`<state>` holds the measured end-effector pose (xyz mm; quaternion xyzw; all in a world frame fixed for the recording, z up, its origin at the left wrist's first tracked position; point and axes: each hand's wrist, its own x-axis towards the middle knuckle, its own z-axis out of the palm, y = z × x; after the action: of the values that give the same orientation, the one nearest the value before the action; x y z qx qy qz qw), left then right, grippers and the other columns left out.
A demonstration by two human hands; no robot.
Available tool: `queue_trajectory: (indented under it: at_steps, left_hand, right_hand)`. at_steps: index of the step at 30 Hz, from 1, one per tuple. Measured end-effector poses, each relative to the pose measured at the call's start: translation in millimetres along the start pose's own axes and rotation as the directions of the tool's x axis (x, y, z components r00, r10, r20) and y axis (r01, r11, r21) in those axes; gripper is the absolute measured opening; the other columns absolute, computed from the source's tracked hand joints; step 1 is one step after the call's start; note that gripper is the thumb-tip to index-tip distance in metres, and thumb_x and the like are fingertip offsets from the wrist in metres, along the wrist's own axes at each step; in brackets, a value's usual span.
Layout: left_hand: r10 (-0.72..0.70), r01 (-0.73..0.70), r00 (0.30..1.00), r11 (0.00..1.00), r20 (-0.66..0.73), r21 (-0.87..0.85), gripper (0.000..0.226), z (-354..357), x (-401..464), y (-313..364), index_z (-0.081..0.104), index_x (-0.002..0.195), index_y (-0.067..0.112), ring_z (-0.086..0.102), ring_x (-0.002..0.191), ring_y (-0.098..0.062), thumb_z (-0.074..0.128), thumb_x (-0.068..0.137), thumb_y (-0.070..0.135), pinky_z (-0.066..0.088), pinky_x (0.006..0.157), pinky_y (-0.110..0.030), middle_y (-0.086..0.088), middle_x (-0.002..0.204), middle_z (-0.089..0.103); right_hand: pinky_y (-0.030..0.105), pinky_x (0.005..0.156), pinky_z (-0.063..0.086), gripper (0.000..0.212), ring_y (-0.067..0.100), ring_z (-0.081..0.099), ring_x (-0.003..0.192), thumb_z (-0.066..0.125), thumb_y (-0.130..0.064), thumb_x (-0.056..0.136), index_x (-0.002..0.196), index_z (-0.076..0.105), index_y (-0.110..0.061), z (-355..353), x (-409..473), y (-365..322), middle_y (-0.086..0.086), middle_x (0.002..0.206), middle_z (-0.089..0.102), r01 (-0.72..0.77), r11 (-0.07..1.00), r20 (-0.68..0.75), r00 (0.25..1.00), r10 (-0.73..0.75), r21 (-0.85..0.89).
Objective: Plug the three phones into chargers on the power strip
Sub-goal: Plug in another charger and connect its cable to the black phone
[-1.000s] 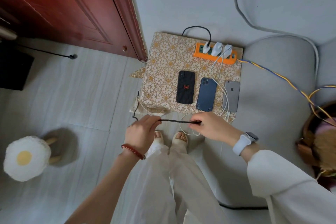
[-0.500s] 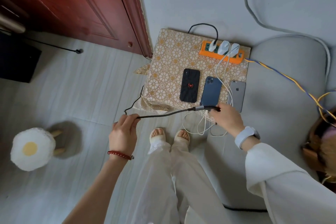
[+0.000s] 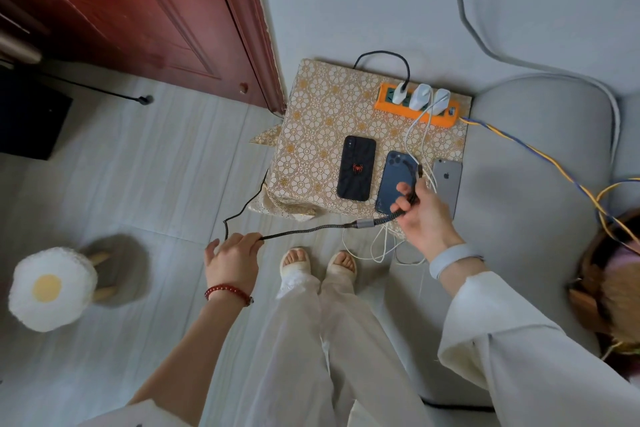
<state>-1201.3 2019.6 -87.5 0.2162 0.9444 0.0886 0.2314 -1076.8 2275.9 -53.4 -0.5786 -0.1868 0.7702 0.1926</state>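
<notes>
Low box-like stand draped in a beige cloth with a gold flower pattern (image 3: pixel 311 121). Along its far edge, an orange power strip (image 3: pixel 415 112) carrying three white chargers (image 3: pixel 423 95). Nearer the front, flat and face down in a row: a black phone with a red spider emblem (image 3: pixel 356 168), a dark blue phone (image 3: pixel 393 180), a grey phone (image 3: pixel 447 180).

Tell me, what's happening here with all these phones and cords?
A person is getting three phones charged. Their right hand grips the plug end of a black braided cable above the blue phone, while the left hand holds the same cable further along. The black phone, the blue one and a grey phone lie face down on a patterned cloth. Three chargers already sit in the orange power strip. Whether any phone is connected yet is unclear.
</notes>
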Motion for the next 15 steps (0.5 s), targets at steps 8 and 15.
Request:
queue_trajectory:
  at_steps: [8, 15]
  left_hand:
    - [-0.002, 0.141, 0.935, 0.919, 0.354, -0.368, 0.022, -2, 10, 33, 0.065, 0.103, 0.016, 0.061, 0.100, -0.019, 0.048, 0.090, 0.018, 0.045, 0.087, -0.025, -0.004, 0.107, 0.068]
    - [0.238, 0.065, 0.940, 0.575, 0.243, -0.815, 0.015, -42, 22, 104, 0.063, 0.083, 0.034, 0.065, 0.085, -0.001, 0.051, 0.089, 0.029, 0.052, 0.077, -0.019, 0.007, 0.086, 0.069]
  right_hand:
    - [0.027, 0.055, 0.048, 0.019, 0.016, 0.054, 0.051, 0.044, -0.010, 0.094, 0.090, 0.062, -0.010, 4, -35, 11, 0.000, 0.060, 0.063, 0.200, 0.809, 0.352, 0.936, 0.009, -0.553]
    - [0.018, 0.056, 0.053, 0.019, 0.011, 0.061, 0.052, 0.047, -0.001, 0.091, 0.083, 0.063, -0.008, 18, -55, 30, 0.010, 0.069, 0.066, 0.253, 0.685, 0.464, 0.874, 0.140, -0.683]
